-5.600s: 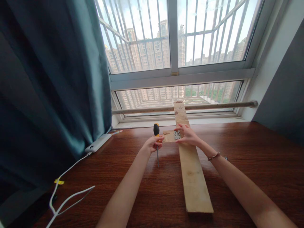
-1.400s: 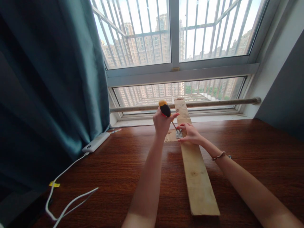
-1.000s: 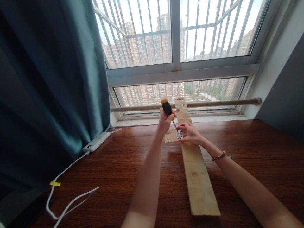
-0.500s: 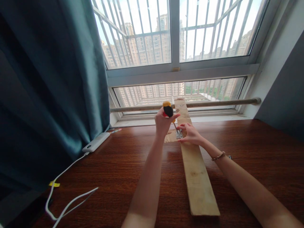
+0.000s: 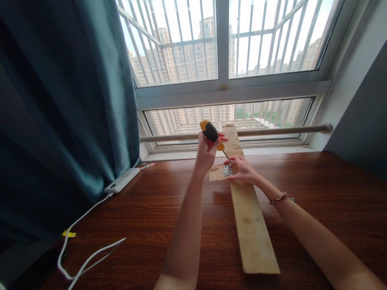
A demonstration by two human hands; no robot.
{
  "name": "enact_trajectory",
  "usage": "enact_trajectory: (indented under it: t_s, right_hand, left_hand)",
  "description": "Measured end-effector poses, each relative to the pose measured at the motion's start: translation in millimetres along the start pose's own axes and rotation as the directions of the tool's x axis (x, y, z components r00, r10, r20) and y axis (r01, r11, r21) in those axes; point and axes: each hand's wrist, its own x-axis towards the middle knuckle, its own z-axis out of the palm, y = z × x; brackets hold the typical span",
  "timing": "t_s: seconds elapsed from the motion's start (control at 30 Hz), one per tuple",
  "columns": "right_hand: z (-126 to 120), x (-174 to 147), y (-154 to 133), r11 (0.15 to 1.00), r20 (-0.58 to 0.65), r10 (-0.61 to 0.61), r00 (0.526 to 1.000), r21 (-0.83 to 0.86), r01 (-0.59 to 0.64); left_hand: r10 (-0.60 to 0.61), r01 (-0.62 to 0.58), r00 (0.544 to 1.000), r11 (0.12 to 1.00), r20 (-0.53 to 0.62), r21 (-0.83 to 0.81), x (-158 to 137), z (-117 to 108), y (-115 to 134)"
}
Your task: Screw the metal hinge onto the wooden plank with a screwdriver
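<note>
My left hand (image 5: 207, 151) is closed around a screwdriver (image 5: 211, 131) with a black and yellow handle. Its shaft slants down to the right, with the tip at the right leaf of a small metal hinge (image 5: 227, 170). The hinge spans a short wooden piece (image 5: 217, 173) and a long wooden board (image 5: 254, 227). From the right, my right hand (image 5: 243, 171) steadies the hinge, thumb at its near edge and fingers at its far edge. The fingers partly hide the hinge's right side, and any screw under the tip is too small to make out.
Both wooden pieces lie on a dark red-brown table (image 5: 145, 225). A white power bank (image 5: 122, 180) with a white cable (image 5: 90, 257) lies at the left beside a blue curtain (image 5: 69, 100). Behind the table runs a horizontal pipe (image 5: 281, 131) before the window.
The screwdriver tip has shifted right, from the hinge's left leaf to its right leaf. Its handle now leans further left, and my left-hand grip has changed. My right hand stays put.
</note>
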Motion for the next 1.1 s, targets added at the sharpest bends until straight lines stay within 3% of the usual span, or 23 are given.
enact_trajectory:
  t_s: [0.17,0.43,0.7,1.1]
  right_hand:
    - [1.2,0.4,1.2,1.0,-0.008,0.003,1.0,0.017,-0.003]
    - [-2.9,0.2,-3.9,1.0,-0.007,-0.018,1.0,0.004,0.018]
    - [-4.0,0.0,-6.0,1.0,0.004,-0.009,1.0,-0.011,0.009]
    - [-5.0,0.0,-6.1,1.0,0.012,-0.011,1.0,-0.016,0.011]
  left_hand:
    - [0.069,-0.068,0.996,0.998,-0.05,0.005,-0.3,1.4,1.6]
    - [0.006,-0.006,1.0,0.999,0.005,0.037,-1.8,5.8,-27.3]
    - [0.047,-0.048,0.999,0.998,0.014,0.031,-1.3,4.9,-18.8]
    - [0.01,-0.012,0.999,0.999,0.049,0.036,-1.7,4.7,-17.0]
